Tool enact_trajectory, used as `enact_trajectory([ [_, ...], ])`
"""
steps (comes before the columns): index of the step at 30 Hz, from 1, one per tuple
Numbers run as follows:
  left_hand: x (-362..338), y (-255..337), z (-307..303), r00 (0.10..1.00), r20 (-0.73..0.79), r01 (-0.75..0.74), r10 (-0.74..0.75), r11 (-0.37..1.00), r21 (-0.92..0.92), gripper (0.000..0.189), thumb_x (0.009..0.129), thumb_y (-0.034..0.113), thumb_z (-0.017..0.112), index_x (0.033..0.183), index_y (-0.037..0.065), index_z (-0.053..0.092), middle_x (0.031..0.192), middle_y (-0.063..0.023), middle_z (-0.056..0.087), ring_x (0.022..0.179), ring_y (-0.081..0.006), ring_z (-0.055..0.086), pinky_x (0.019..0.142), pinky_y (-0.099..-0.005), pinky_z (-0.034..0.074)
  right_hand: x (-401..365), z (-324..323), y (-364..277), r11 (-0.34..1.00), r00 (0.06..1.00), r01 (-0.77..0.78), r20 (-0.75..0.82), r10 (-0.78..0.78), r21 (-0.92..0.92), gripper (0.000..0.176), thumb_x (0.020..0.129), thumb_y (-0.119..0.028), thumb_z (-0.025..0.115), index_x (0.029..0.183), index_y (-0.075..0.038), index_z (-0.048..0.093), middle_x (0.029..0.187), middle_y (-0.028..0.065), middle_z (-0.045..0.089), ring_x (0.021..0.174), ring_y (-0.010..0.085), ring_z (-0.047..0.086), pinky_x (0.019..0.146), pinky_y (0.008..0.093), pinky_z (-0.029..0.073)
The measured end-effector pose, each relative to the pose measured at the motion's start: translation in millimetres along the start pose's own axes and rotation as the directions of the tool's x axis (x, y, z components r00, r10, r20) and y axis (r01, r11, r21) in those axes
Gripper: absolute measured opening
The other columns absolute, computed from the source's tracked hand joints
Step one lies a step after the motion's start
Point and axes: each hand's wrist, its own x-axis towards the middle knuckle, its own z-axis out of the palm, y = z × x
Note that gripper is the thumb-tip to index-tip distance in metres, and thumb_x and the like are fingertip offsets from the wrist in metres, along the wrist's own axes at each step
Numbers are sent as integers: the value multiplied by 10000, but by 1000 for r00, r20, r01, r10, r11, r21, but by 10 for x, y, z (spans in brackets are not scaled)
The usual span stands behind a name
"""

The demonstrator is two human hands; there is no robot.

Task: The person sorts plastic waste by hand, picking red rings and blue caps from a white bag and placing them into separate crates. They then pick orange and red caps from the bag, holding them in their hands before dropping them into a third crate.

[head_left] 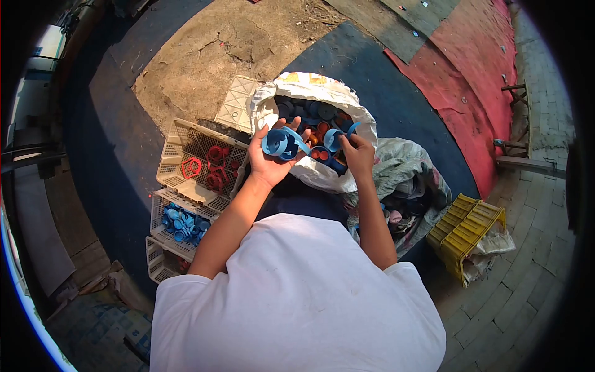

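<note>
Palm up, my left hand (pixel 265 166) cradles a couple of blue plastic caps (pixel 274 142), one with a loose strap, its fingers curled around them. Between the thumb and fingers of my right hand (pixel 361 162) is another blue plastic cap (pixel 333 141) with a curved strip sticking up. Both hands are over the mouth of a white woven sack (pixel 263 102), which holds dark, orange and blue caps. The orange caps (pixel 320 154) lie below, between my hands. My fingers partly cover the caps.
On my left stand a beige crate (pixel 170 162) with red plastic pieces, a crate (pixel 160 214) of blue caps, and a third crate (pixel 155 263). A grey-green sack (pixel 403 155) with mixed items and a yellow crate (pixel 462 226) are on my right.
</note>
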Motion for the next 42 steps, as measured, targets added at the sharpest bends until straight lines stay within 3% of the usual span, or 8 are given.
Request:
enact_trajectory([
  [5,48,-26,2,998,-24,-51,51,999,0,347,943,395,575,1179,155,659,1405,-136,564,1320,-423,509,1035,-603,475,-14,-28,-443,953,998,64,-22,-60,296,174,903,-146,753,851,20,739,616,14,651,557,27,555,486,235,390],
  [9,90,-7,-45,997,-29,-68,66,995,-67,388,961,392,545,1219,110,613,1374,-149,595,1266,-425,561,1042,-598,466,-183,-32,-1068,962,968,227,76,-240,150,140,884,-111,757,887,28,745,638,40,653,556,43,575,500,240,411],
  [13,115,-13,-61,994,-9,-111,111,989,-92,393,995,390,481,1251,118,602,1375,-154,595,1271,-419,556,1112,-554,412,-292,166,-1248,826,811,559,256,-526,-72,174,808,-130,774,960,-45,764,793,110,691,697,278,672,621,372,530],
  [19,14,-25,15,996,4,-82,85,977,-196,401,993,371,466,1274,112,589,1386,-158,585,1339,-419,498,1136,-551,384,-376,474,-1316,703,718,688,303,-626,-179,260,803,-200,808,1025,-76,757,796,114,665,674,297,663,613,383,531],
  [27,-25,25,-193,990,-80,-125,115,983,-135,437,1002,389,453,1310,120,608,1420,-137,570,1395,-310,452,1183,-475,340,-289,477,-1435,880,811,475,373,-451,31,349,833,-211,812,1092,-3,706,845,151,666,709,279,662,657,391,524],
  [31,-43,80,-333,992,103,-49,71,979,-197,441,1006,402,439,1304,130,616,1356,-123,604,1305,-283,528,1139,-457,391,-336,524,-1520,898,849,434,302,-433,67,336,842,-196,800,1095,5,708,847,138,641,709,272,616,673,383,511],
  [38,-34,16,-37,981,-16,-191,191,964,-187,471,980,413,434,1312,121,596,1342,-108,616,1253,-314,578,1090,-460,453,-457,742,-1210,723,733,669,-7,-680,-173,393,889,-262,695,1231,-70,673,1162,131,596,1054,291,527,954,413,391],
  [42,-26,-19,148,967,-40,-255,252,963,-90,491,972,393,445,1344,95,562,1396,-112,590,1312,-328,548,1118,-472,432,-446,976,-933,851,921,386,-94,-379,355,607,973,-416,569,1419,-11,492,1322,186,526,1251,315,481,1088,442,333],
])
